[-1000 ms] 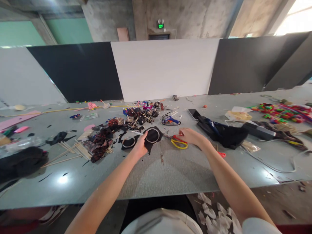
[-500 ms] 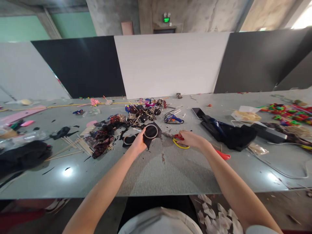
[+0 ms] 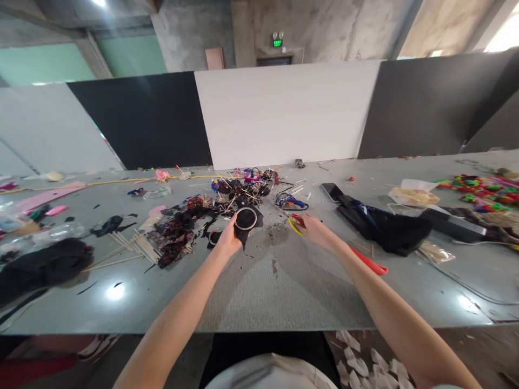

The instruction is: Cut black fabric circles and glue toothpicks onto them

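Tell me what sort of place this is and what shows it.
Probably a craft workshop in a bare concrete building: wooden sticks lie strewn across a long gray table, the right hand holds scissors, and a green exit sign glows beyond.

Wears a wht/gry top & blk bottoms.
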The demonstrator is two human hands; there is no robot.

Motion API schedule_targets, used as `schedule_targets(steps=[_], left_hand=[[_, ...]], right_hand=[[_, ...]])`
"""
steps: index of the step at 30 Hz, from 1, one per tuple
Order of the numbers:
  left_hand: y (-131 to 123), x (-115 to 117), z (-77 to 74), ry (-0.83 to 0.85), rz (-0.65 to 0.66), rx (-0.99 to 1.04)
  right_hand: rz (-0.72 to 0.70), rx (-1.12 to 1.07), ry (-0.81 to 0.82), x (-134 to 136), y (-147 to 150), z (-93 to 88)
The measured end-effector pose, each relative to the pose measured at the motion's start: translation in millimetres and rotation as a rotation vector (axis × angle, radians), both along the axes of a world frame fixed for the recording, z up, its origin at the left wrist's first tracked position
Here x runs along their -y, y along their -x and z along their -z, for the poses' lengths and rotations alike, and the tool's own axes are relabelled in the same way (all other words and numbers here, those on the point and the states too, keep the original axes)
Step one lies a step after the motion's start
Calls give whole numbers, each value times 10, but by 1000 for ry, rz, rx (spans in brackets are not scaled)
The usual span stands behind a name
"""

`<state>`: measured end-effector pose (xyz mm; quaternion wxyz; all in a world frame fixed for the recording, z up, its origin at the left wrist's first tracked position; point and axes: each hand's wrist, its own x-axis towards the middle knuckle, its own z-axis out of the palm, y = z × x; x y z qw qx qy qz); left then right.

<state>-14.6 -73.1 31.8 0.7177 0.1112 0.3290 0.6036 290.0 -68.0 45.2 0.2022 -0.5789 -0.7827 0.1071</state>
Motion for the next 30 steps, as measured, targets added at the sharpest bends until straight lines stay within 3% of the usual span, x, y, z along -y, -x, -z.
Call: schedule_targets(steps=[2, 5, 9, 11, 19, 25, 30], left_hand=[[9, -12, -9, 1, -26, 11], [19, -16, -40, -22, -65, 37], [28, -9, -119, -78, -88, 73], [29, -4, -164, -83, -129, 68], [-30, 87, -339, -103, -213, 108], [-175, 217, -458, -141, -248, 87], [-233, 283, -460, -206, -246, 75]], right_hand=[[54, -163, 43, 63, 144, -49], [101, -507, 250, 256, 431, -100], [-68, -866, 497, 593, 847, -101], [-58, -969, 557, 741, 1015, -75], [-114, -1053, 759, 1061, 1270, 23], [-111, -1044, 769, 1180, 1358, -16], [-104, -1009, 738, 1232, 1373, -63]])
